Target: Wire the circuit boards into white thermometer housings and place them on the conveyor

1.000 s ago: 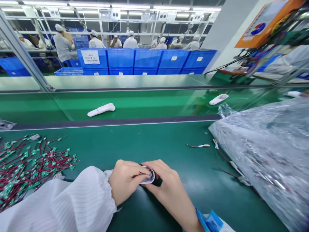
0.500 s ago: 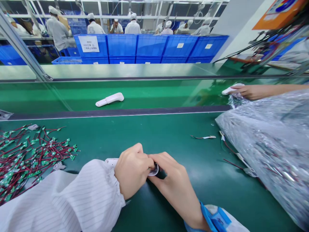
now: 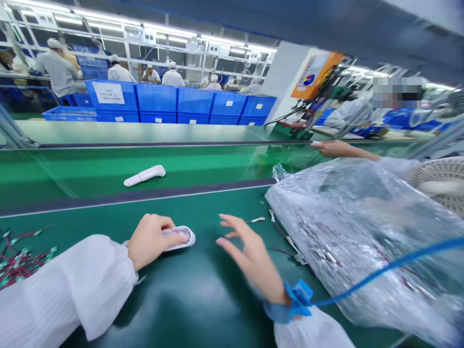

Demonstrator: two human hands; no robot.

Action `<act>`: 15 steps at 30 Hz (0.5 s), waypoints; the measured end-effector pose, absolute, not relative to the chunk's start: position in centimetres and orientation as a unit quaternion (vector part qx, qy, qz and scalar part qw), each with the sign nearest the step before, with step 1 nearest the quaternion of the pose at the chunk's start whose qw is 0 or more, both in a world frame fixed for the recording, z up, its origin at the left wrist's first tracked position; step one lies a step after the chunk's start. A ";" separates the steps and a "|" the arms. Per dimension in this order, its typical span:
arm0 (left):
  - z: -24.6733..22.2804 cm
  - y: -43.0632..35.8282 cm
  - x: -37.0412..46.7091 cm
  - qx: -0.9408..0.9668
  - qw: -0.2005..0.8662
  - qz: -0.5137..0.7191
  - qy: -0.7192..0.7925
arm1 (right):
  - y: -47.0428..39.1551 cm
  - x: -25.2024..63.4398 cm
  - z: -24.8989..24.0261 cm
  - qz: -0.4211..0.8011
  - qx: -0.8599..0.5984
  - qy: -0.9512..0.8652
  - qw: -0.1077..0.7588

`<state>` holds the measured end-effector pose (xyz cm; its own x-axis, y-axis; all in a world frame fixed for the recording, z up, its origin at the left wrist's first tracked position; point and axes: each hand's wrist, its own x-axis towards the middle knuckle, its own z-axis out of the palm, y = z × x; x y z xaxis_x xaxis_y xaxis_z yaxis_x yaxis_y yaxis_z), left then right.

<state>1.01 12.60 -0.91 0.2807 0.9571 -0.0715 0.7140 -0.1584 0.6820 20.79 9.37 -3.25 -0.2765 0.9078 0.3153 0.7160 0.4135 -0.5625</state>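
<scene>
My left hand point(image 3: 154, 239) grips a white plastic housing half point(image 3: 189, 237) low over the green tabletop, its thumb pressed into the hollow side. A bit of red wire shows at the fingers; the rest of the housing is hidden under the hand. To the right, my right hand point(image 3: 250, 253) is in the air with fingers apart and nothing in them. It wears a blue wrist strap point(image 3: 299, 297) with a blue cord. Nearest beyond it lies a small white part with a wire point(image 3: 258, 220), beside a clear plastic bag point(image 3: 337, 232) of wired parts.
A white handheld housing point(image 3: 145, 175) lies on the green belt point(image 3: 203, 164) behind a dark rail. Boards with red wires point(image 3: 21, 263) are piled at left. A co-worker's hand point(image 3: 337, 148) reaches over the belt at right. Blue bins point(image 3: 155, 104) stand beyond.
My right hand has let go of the housing and moved away to the right, fingers spreading. My left hand keeps hold of it. The view has tilted up and turned right.
</scene>
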 end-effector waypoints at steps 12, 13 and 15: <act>-2.2 30.6 12.0 0.721 0.275 0.206 0.601 | 13.2 31.1 -5.4 -0.086 -0.610 -0.770 0.168; -2.5 31.9 13.1 0.718 0.272 0.202 0.608 | 13.0 30.7 -5.4 -0.086 -0.605 -0.775 0.162; -3.0 34.2 14.8 0.711 0.269 0.199 0.619 | 12.5 29.8 -5.2 -0.078 -0.589 -0.789 0.154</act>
<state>14.79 34.22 -2.96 0.1544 0.9867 -0.0500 0.7727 -0.0890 0.6285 29.78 12.52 -5.21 -0.2578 0.9061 0.3354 0.9543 0.2931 -0.0582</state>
